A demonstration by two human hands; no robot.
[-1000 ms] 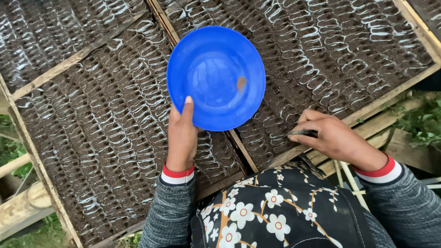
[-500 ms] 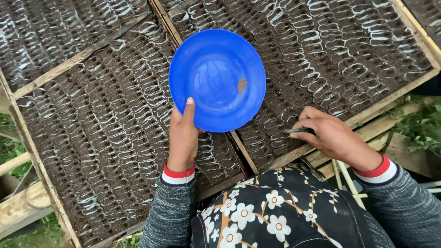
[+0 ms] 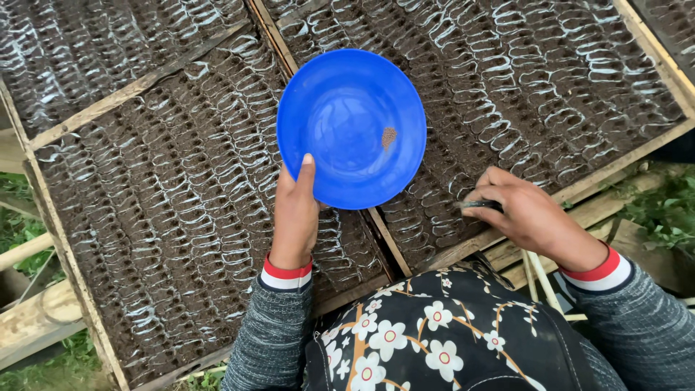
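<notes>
Left hand (image 3: 295, 217) grips the near rim of a blue plate (image 3: 351, 127), thumb on top, holding it above the soil-filled seedling trays (image 3: 174, 195). A small brown heap of seeds (image 3: 389, 137) sits right of the plate's centre. Right hand (image 3: 525, 213) is curled, fingers pressed together, pinching a thin dark stick (image 3: 481, 205) with its tip down at the soil of the right tray near its wooden frame (image 3: 579, 192). Seeds lie up and left of the right hand, which is nearer to them than the left.
</notes>
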